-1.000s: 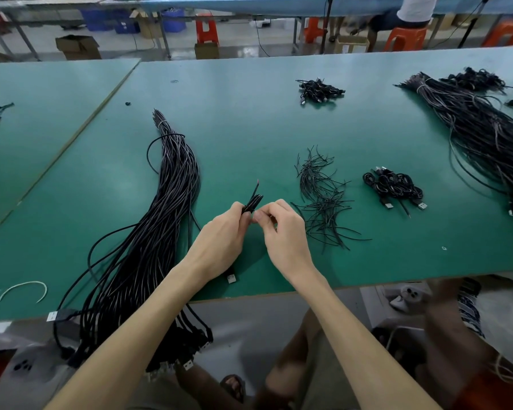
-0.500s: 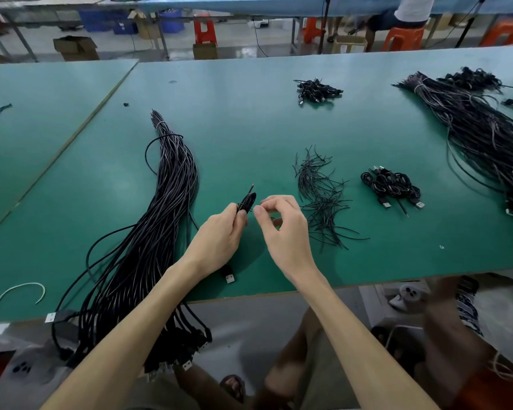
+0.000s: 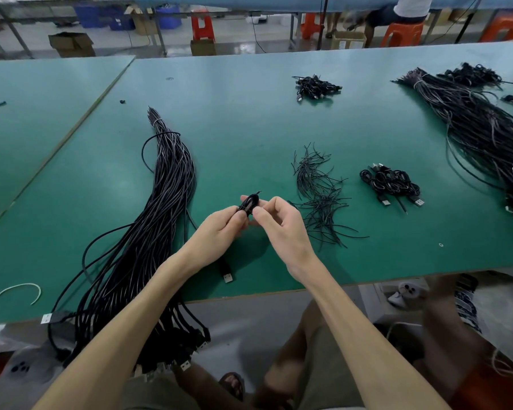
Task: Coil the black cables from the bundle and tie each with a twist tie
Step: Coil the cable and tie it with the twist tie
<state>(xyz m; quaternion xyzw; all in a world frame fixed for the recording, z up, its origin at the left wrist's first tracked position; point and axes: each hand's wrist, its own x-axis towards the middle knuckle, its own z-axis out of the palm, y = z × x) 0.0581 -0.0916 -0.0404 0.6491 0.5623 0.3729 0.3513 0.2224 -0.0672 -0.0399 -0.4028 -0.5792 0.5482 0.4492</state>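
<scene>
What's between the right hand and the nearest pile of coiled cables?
Head view: a scatter of loose twist ties lies between the right hand and the coiled cables.

I see the green desk [image 3: 249, 119] meeting a second desk [image 3: 42, 99] on the left. A white curved strip [image 3: 18, 286] lies near the front edge. On the floor beyond stand a cardboard box [image 3: 71, 44], a red stool [image 3: 202, 26] and blue bins [image 3: 101, 17]. A person [image 3: 409, 7] sits on an orange stool [image 3: 402, 34].

Coiled cable [image 3: 250, 203] more exposed beyond the left hand [image 3: 219, 229], right hand [image 3: 282, 229] rolled more open
</scene>
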